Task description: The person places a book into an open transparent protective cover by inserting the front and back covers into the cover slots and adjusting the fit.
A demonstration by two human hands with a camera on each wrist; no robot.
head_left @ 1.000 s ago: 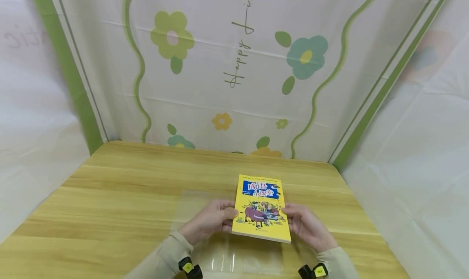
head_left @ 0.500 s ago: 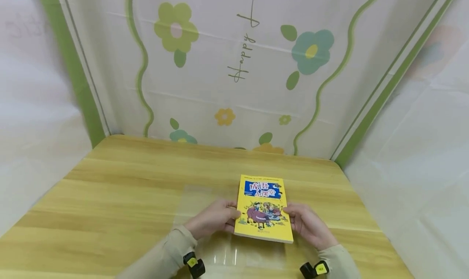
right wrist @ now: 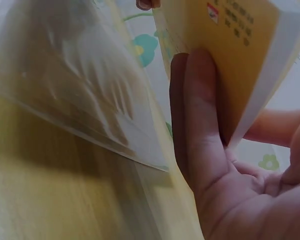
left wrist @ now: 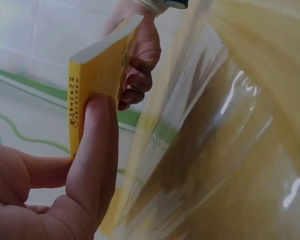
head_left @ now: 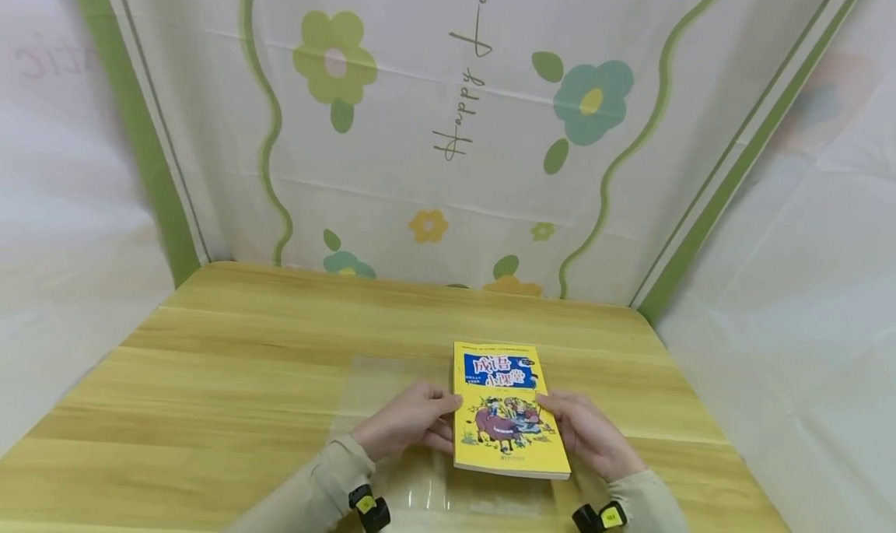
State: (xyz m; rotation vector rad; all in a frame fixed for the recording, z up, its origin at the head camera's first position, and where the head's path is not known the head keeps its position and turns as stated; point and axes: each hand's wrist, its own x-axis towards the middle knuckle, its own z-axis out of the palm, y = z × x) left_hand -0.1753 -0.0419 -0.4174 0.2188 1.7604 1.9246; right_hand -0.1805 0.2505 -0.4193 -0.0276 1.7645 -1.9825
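Clear plastic film [head_left: 372, 373] on wood-grain tabletop [head_left: 210, 362], below and left of yellow Chinese-titled paperback [head_left: 511, 410]. Left hand [head_left: 402, 421] pinching paperback's left edge. Paperback cover-up, raised off tabletop between hands. Right hand [head_left: 591, 433] pinching paperback's right edge.

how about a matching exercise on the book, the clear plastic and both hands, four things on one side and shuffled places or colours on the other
1 book
2 clear plastic
3 left hand
4 right hand

A lies on the wooden table
B grips the white page edges
C has a yellow cover
D grips the spine side

Pairs: 1-C, 2-A, 3-D, 4-B
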